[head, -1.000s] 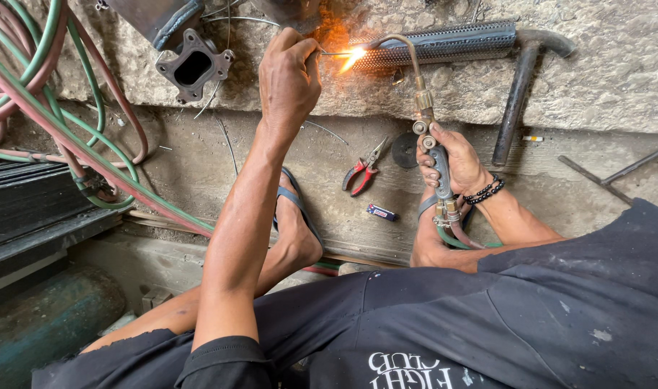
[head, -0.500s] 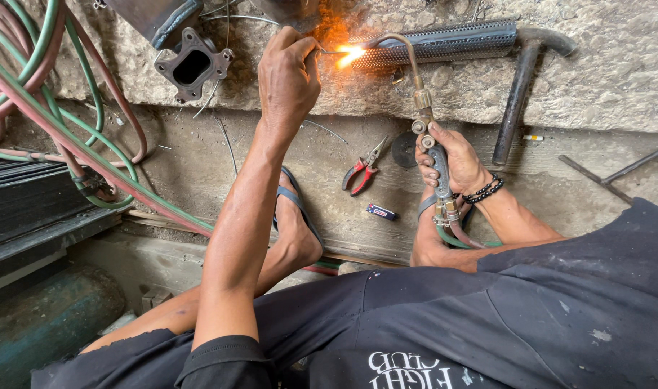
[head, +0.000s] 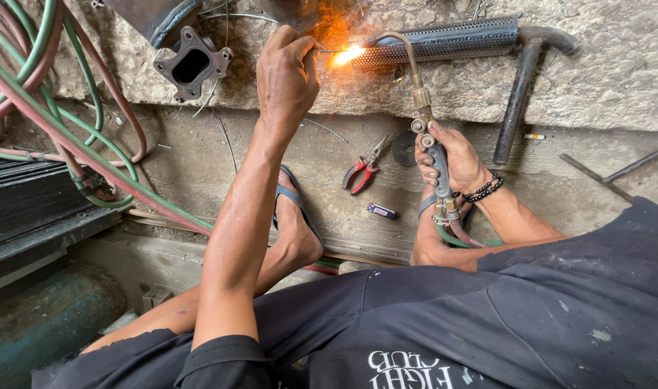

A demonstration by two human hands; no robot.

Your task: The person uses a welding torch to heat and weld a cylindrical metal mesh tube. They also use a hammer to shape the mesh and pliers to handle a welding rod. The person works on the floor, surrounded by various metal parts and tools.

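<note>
My left hand [head: 286, 79] is raised to the stone ledge, pinching a thin filler rod [head: 327, 50] whose tip meets the bright flame [head: 347, 55]. My right hand [head: 455, 162] grips the handle of a gas torch [head: 424, 108]; its curved brass neck arches up and left to the flame. The flame plays on the left end of a perforated metal tube [head: 444, 42] lying across the ledge. An orange glow spreads over the stone around the end of the tube.
A bent dark pipe [head: 522, 86] leans on the ledge at the right. Red-handled pliers [head: 361, 173] and a small lighter [head: 381, 211] lie on the concrete. Red and green hoses [head: 69, 122] loop at the left. A square metal flange [head: 192, 63] sits upper left. My sandalled foot [head: 294, 223] rests below.
The flame and rod tip have stayed at the tube's left end. Both hands hold nearly the same position, with only slight shifts.
</note>
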